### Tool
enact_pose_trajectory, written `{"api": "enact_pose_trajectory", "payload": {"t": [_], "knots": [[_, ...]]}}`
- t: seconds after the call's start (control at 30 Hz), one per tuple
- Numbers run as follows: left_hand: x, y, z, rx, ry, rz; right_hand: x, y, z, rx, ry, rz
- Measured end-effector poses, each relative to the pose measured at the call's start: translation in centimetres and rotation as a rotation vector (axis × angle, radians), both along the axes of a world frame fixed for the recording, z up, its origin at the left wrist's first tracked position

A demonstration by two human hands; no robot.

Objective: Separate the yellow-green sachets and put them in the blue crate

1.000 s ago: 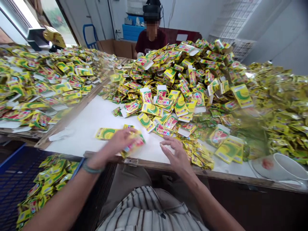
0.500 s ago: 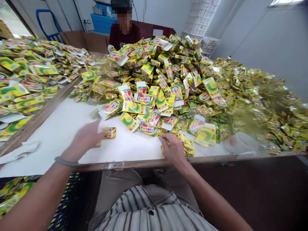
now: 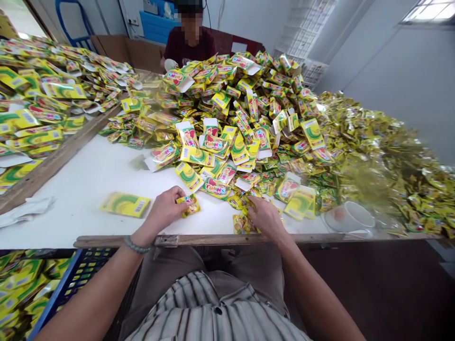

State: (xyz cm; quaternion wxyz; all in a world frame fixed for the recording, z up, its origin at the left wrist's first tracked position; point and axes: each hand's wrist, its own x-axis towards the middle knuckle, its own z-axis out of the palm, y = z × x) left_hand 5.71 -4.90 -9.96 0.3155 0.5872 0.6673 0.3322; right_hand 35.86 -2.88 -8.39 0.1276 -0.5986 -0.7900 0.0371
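Observation:
My left hand [image 3: 166,209], with a bracelet at its wrist, pinches a small yellow sachet [image 3: 192,206] just above the white tabletop [image 3: 85,182]. My right hand [image 3: 266,217] is closed over a little heap of shiny yellow sachets [image 3: 243,224] near the front edge; its fingertips curl onto them, partly hidden. Left of my left hand is a flat yellow-green box [image 3: 126,204], blurred. Beyond both hands, printed boxes [image 3: 215,187], some with open white flaps, spill from a tall pile [image 3: 227,106].
A clear plastic cup [image 3: 350,218] stands at right, before a mound of sachets [image 3: 391,161]. A wooden divider [image 3: 53,154] separates more boxes [image 3: 39,118] at left. Below the wooden front edge is a blue crate [image 3: 76,279]. Across the table sits a person [image 3: 190,45].
My left hand has moved right, toward my right hand, and now has a sachet in its fingers. A yellow-green box now shows at left. My right hand has shifted slightly right.

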Motion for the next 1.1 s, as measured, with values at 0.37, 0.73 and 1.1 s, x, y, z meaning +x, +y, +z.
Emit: {"api": "enact_pose_trajectory", "payload": {"t": [0.37, 0.73, 1.1], "knots": [[4.6, -1.8, -1.1, -0.015, -0.660, 0.034, -5.6, -1.7, -0.8, -0.245, 0.953, -0.050], [4.4, -1.6, -0.9, -0.020, -0.446, 0.041, -5.4, -1.8, -0.8, 0.009, 0.516, 0.122], [6.7, -1.7, -0.3, -0.169, -0.897, 0.081, 3.9, 4.3, 0.5, 0.152, 0.043, -0.047]]}}
